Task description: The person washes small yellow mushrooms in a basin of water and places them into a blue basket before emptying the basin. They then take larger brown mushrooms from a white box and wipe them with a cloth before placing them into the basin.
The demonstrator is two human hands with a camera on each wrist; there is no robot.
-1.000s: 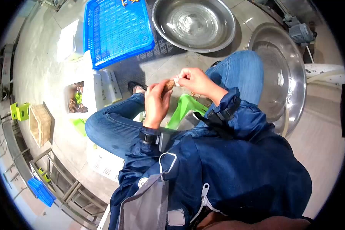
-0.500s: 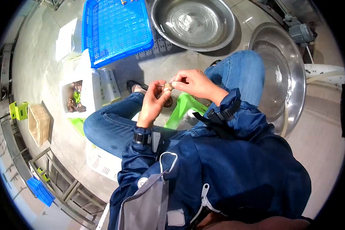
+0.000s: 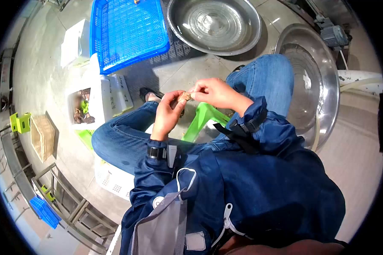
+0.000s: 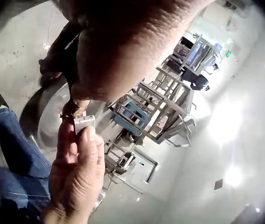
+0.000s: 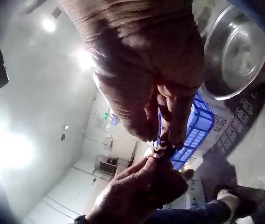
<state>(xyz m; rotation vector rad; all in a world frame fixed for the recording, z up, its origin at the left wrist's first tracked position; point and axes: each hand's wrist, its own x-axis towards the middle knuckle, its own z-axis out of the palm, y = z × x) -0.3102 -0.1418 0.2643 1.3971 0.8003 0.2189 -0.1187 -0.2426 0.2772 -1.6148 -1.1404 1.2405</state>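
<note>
A small brown, lumpy piece (image 3: 185,97) is pinched between thumb and fingers of the left hand (image 3: 167,114), above the gap between the bent legs. Against its other side, the right hand (image 3: 218,93) has its fingertips close to the left ones. The left wrist view shows the right hand (image 4: 79,165) pinching a small silvery, flat-edged piece (image 4: 84,123) beside the brown piece (image 4: 79,108), under the large, near left hand (image 4: 123,51). Seen from the right wrist, both hands meet around a dark, shadowed lump (image 5: 164,149); its details are hidden.
A blue perforated tray (image 3: 130,36) and a metal basin (image 3: 212,25) stand ahead, another large basin (image 3: 304,85) at right. Between the legs is a green stool-like object (image 3: 198,120). At left sit a white box (image 3: 102,100) with dark and green contents and a cream basket (image 3: 43,138).
The brown piece has turned between the left fingers and shows a lighter side. Both hands have shifted slightly, the right one a little to the left, with their fingertips still close together.
</note>
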